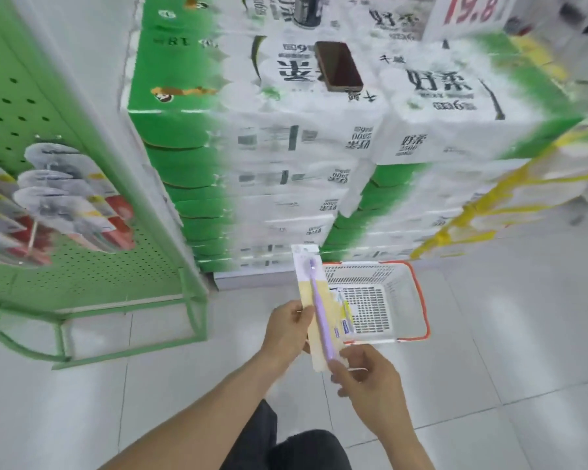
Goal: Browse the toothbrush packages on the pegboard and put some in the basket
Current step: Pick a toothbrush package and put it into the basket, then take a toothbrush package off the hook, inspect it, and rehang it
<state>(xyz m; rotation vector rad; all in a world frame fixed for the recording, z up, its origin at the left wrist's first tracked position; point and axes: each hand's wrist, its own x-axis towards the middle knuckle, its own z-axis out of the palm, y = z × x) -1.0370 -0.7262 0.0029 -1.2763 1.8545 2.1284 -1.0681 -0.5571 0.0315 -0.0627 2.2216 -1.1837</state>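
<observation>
A long toothbrush package with a purple brush on a white and yellow card is held upright in front of me. My left hand grips its left edge at mid height. My right hand pinches its bottom end. Behind the package, a white basket with an orange rim and handle sits on the floor; one toothbrush package lies in it at the left. More toothbrush packages hang on the green pegboard at the left.
A tall stack of white and green tissue packs stands just behind the basket, with a dark phone lying on top. The green rack's frame reaches the floor at the left. Pale floor tiles spread to the right.
</observation>
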